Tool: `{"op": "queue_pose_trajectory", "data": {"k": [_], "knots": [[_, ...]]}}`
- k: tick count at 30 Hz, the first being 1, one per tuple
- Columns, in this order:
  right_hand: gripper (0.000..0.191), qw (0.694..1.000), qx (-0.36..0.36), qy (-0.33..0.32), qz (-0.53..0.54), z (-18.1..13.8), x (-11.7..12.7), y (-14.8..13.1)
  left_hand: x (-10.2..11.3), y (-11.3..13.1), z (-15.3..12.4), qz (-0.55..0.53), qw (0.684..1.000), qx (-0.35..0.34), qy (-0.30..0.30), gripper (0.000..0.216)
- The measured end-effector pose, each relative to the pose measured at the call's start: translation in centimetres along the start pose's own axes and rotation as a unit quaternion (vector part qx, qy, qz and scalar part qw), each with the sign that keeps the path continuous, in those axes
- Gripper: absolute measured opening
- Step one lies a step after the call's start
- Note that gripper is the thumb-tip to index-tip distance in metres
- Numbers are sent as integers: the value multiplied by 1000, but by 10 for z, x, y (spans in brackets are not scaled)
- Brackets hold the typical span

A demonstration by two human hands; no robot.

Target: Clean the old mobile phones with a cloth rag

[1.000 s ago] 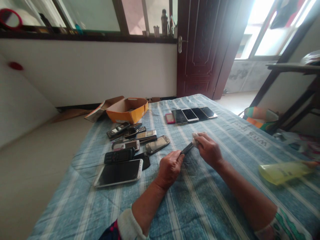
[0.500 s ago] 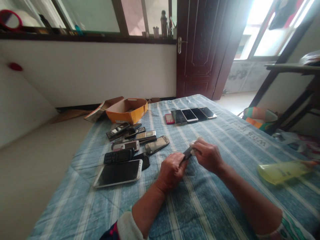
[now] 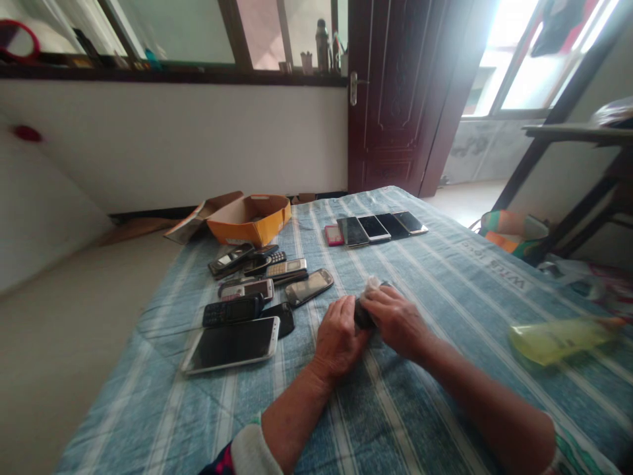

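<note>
My left hand grips a dark mobile phone just above the striped bed cover. A white tissue or cloth is pinched in my right hand, pressed against the phone's face. Most of the phone is hidden by my fingers. To the left lie several old phones: a touchscreen phone nearest my left hand, a black keypad phone and a large white-framed phone or tablet. Farther off, a row of phones with a white phone among them lies beside a small pink-edged item.
An orange open box stands at the cover's far left corner, its lid leaning beside it. A yellow translucent bottle lies on the right. A dark red door and a table stand beyond the bed.
The phone has turned in my left hand so that its face now shows less edge-on. My right hand with the tissue has shifted left and down across it.
</note>
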State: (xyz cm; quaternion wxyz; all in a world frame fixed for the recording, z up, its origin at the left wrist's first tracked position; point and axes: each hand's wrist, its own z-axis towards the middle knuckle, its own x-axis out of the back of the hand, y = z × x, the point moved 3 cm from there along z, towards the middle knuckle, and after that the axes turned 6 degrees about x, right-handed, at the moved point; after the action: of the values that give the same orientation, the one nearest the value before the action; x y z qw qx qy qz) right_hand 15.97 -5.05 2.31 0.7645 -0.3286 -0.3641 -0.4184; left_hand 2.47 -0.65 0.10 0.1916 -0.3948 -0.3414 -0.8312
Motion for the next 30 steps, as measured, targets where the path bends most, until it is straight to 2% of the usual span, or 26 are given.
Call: {"op": "queue_pose_trajectory", "data": {"k": [3,6,10,14,17,20,23,26,28,30], "knots": [[25,999,9,-39,-31,-4,-13,-8,-4,-4,0,13,1000,21,-3,56],[32,997,-4,-42,-64,-10,-15,5,-2,-4,1,13,999,49,-12,62],[35,992,-77,-15,-95,-17,-11,37,1,-2,3,9,997,75,-30,66],[33,994,-100,26,-39,-20,-7,54,1,0,5,9,997,68,-46,67],[32,995,-83,45,-19,-19,-6,46,-1,1,8,13,997,56,-55,67],[31,999,-41,33,-11,-15,-8,25,-4,0,11,12,997,48,-65,65],[29,999,-3,24,42,-11,-10,3,-7,-4,13,13,996,46,-79,66],[30,988,9,72,134,-8,-4,-2,-7,-5,13,12,995,48,-92,71],[32,975,-31,137,170,-9,6,11,-6,-3,14,8,993,49,-103,76],[32,961,-98,206,156,-14,18,35,-5,2,15,7,992,53,-113,80]]}}
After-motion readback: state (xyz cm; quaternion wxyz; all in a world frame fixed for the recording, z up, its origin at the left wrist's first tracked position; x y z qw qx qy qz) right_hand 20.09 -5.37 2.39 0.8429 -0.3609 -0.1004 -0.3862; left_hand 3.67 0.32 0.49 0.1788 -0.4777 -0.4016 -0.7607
